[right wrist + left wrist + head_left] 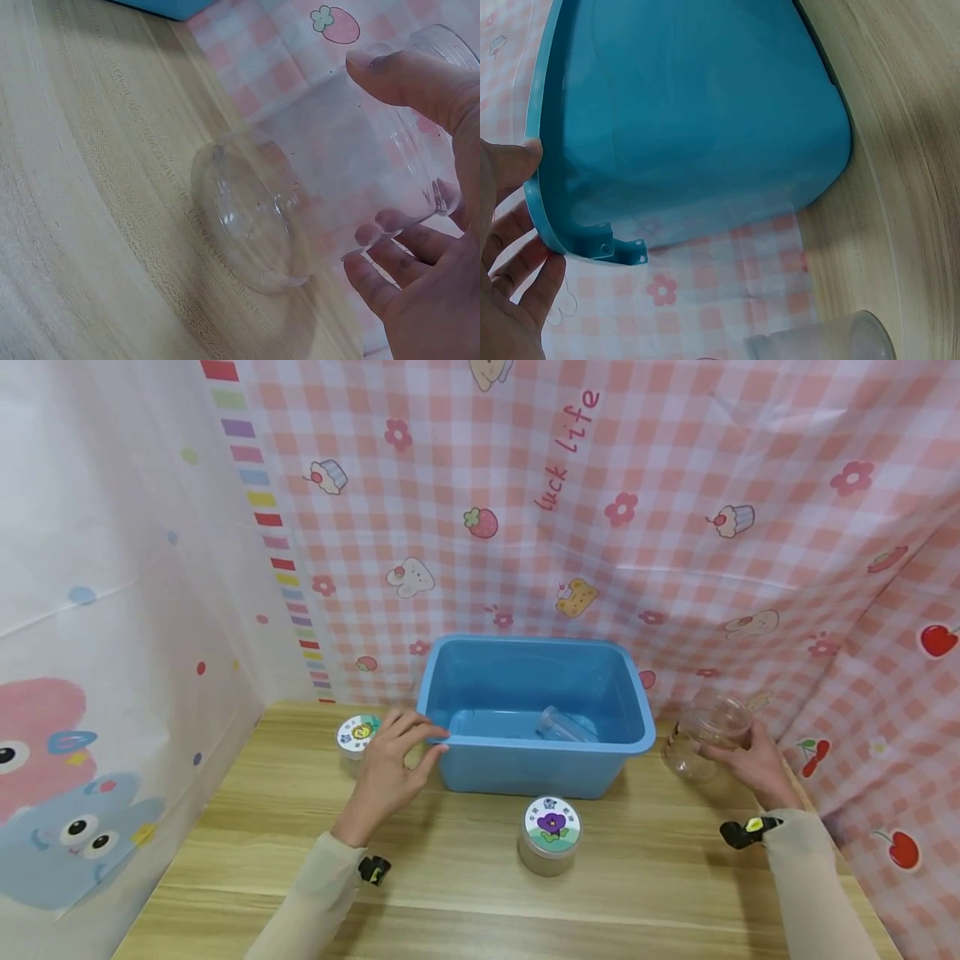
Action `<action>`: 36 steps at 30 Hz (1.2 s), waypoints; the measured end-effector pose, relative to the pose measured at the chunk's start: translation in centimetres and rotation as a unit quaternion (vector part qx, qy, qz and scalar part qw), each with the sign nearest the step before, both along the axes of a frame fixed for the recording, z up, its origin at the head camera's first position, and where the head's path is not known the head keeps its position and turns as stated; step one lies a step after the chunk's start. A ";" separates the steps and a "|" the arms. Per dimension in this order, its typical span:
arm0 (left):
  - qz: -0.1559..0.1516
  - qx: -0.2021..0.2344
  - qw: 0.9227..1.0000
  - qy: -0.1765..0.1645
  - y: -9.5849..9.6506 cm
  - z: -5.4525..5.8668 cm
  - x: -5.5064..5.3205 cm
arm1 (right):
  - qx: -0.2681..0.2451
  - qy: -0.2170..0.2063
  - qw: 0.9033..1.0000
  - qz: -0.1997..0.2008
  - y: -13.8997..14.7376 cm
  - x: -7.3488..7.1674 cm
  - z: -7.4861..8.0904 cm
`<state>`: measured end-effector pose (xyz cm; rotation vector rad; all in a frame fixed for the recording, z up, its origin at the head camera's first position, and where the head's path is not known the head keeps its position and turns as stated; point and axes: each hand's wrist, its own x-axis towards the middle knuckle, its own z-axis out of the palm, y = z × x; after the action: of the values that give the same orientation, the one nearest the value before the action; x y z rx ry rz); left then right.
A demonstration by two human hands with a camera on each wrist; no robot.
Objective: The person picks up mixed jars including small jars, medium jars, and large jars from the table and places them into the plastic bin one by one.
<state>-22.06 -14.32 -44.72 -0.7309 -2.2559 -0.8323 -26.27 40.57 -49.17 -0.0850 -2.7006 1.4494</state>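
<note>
At the front left corner of a blue plastic bin (525, 768), my left hand (393, 768) pinches the rim, thumb on one side and fingers on the other in the left wrist view. To the right of the bin, my right hand (753, 768) holds a clear, lidless jar (693, 752). In the right wrist view, thumb and fingers lie around the upper part of that jar (322, 180), its round base down at the wooden table. A small clear cylindrical container (562, 725) lies on its side inside the bin.
A jar with a yellow-flower lid (356, 735) stands left of the bin, partly behind my left hand. Another with a purple-flower lid (551, 835) stands in front of the bin. Pink checked cloth (480, 568) hangs behind the wooden table (450, 893).
</note>
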 end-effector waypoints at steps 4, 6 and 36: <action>-0.001 0.003 1.000 0.001 0.0 0.0 0.0 | 0.017 0.026 0.999 -0.007 0.0 -0.1 -0.4; -0.001 0.004 1.000 0.003 0.0 -0.1 0.0 | 0.020 0.033 0.999 -0.007 0.0 -0.1 -0.5; 0.001 0.002 1.000 0.003 0.1 0.2 0.1 | 0.055 0.007 0.998 -0.032 -1.8 2.6 3.2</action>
<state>-21.91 -14.24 -44.56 -0.7291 -2.2477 -0.8336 -23.65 38.74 -45.99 -0.1532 -2.7334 1.2763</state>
